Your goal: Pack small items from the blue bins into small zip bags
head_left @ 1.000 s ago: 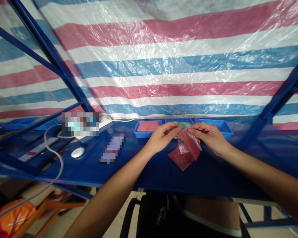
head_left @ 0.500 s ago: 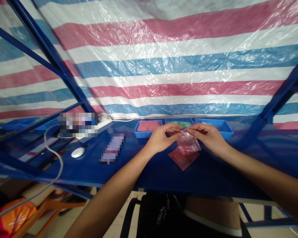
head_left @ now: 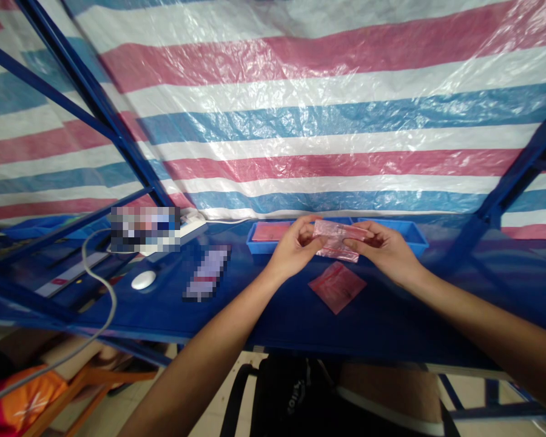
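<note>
Nearest, below the table (head_left: 277, 331), is the person's dark-clothed lap (head_left: 295, 403). On the tabletop a flat red bag (head_left: 337, 288) lies turned cornerwise, touched by neither hand. Just beyond and above it the pink film bag (head_left: 333, 233) is held up, stretched sideways between the two hands. The left hand (head_left: 296, 247) pinches its left end, thumb on the near face; the right hand (head_left: 386, 250) has a similar grip on the right end, thumb pressed on the front and fingers curled behind. It looks very light, limp and somewhat slippery, creasing easily and catching the light, so it would probably sag if one end were let go. Thin film like this might tear or stretch if tugged hard; the best hold is likely a soft thumb-and-finger pinch near the opposite edges. Whether anything is inside cannot be told. Behind the hands stand blue bins: the left bin (head_left: 262, 247) carries pink sheets or bags, the right bin (head_left: 416, 240) is partly hidden. Farthest back hangs a striped plastic sheet (head_left: 300, 115).
</note>
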`<state>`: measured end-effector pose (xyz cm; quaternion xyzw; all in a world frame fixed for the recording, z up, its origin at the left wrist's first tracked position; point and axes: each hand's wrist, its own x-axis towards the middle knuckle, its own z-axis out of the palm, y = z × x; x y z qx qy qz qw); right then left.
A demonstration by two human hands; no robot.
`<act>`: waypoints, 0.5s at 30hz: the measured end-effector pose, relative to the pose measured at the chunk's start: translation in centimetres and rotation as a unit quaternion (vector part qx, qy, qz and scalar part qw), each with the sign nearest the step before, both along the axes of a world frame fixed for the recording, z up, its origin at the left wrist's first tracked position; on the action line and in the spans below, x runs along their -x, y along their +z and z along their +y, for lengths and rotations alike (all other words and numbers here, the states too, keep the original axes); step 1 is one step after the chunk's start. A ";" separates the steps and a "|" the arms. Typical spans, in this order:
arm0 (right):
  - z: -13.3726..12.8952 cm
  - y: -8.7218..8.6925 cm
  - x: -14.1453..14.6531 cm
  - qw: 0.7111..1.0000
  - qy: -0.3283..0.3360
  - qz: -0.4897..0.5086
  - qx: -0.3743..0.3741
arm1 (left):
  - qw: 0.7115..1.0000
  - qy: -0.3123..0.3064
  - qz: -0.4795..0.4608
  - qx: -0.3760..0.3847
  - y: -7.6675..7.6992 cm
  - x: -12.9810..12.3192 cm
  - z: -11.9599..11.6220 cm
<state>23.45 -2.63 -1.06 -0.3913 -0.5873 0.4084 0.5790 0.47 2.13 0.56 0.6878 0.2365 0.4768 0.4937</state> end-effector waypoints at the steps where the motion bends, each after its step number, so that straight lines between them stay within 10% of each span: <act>1: 0.0 0.0 -0.1 1.000 -0.009 0.003 -0.012 | 1.000 -0.001 0.010 -0.001 0.1 0.0 -0.1; 15: -0.4 -0.4 0.2 0.996 -0.030 -0.058 -0.058 | 0.997 -0.013 0.067 -0.038 -1.2 -0.7 -0.4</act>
